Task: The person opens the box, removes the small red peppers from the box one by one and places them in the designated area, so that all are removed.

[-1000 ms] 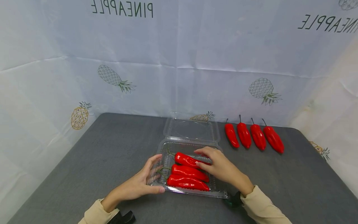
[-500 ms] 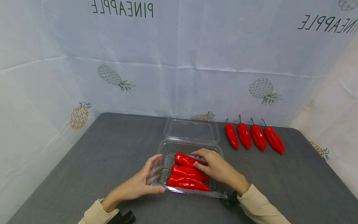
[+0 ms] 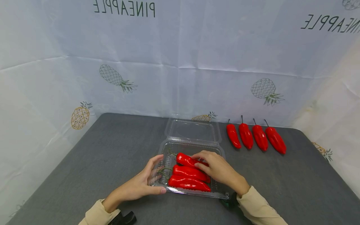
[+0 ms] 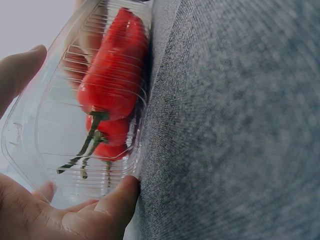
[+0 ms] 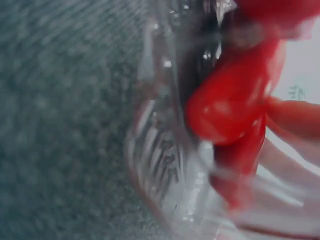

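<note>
— Where the right hand [image 3: 219, 165] reaches over the clear plastic clamshell [image 3: 197, 193], what do I have between the fingers?

— The far red chilli pepper [image 3: 186, 160]. On my head feed the thumb lies along its near side and the fingers curve over its far side, so they grip it toward the tip end. How firmly, I can't tell; my right wrist feed is blurred.

— Which way does it point?

— Stem to the left, toward the left hand [image 3: 140, 186]; tip to the right, under the right hand. Its long axis runs sideways between the two hands, the tip end slanting slightly nearer.

— And its neighbours?

— I see the middle chilli pepper [image 3: 191, 173] and the near chilli pepper [image 3: 189, 183] side by side, on the near side of the right thumb, stems also left, tips right.

— The left fingers?

— Spread against the clamshell's left end, thumb by its near corner. Through the wall, my left wrist feed shows three green stems [image 4: 80, 159] aimed at them.

— Beyond the right fingertips?

— The lid [image 3: 192, 129], folded back. Right of it, four loose chilli peppers [image 3: 246, 136] lie on the grey table [image 3: 121, 147], stems away from the fingers, tips toward the near side, long axes leaning right.
</note>
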Demonstrator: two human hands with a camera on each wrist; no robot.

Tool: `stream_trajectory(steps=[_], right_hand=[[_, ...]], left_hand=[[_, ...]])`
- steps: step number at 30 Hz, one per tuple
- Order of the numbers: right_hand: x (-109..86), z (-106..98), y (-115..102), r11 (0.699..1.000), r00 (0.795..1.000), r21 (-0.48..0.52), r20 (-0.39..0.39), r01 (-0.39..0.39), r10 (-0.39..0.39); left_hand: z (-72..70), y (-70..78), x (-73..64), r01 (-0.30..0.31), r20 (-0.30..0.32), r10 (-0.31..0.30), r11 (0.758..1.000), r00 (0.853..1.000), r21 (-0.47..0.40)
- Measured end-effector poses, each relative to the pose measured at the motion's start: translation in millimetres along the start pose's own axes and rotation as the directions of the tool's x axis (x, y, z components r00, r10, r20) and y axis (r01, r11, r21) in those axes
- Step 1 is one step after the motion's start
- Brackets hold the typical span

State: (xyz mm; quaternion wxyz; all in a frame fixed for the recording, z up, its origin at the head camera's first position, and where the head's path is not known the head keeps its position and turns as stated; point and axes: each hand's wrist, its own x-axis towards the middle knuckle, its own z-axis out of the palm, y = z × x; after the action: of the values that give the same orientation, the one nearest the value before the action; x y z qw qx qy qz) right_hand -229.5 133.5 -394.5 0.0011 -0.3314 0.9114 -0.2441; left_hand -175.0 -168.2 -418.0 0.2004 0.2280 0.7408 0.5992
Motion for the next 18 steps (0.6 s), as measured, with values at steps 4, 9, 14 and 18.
stream_trajectory(steps=[4, 9, 14, 18], right_hand=[[0.3, 0.2, -1.9, 0.999, 0.999, -0.018, -0.004, -0.032, 0.032], [-0.2, 0.2, -3.6, 0.998, 0.998, -0.031, 0.010, -0.063, 0.063], [-0.4, 0.7, -3.3, 0.998, 0.998, -0.037, 0.015, -0.054, 0.054], [-0.3, 0.7, -3.4, 0.997, 0.998, -0.029, 0.023, -0.065, 0.065]], left_hand=[[-0.3, 0.2, 0.4, -0.009, 0.001, 0.009, 1.000, 1.000, -0.002], [-0.3, 0.1, 0.5, -0.023, 0.010, 0.023, 1.000, 1.000, -0.008], [0.2, 0.2, -0.3, -0.030, 0.007, 0.030, 1.000, 1.000, -0.006], [0.3, 0.4, -0.3, -0.032, 0.006, 0.032, 0.999, 0.999, -0.006]])
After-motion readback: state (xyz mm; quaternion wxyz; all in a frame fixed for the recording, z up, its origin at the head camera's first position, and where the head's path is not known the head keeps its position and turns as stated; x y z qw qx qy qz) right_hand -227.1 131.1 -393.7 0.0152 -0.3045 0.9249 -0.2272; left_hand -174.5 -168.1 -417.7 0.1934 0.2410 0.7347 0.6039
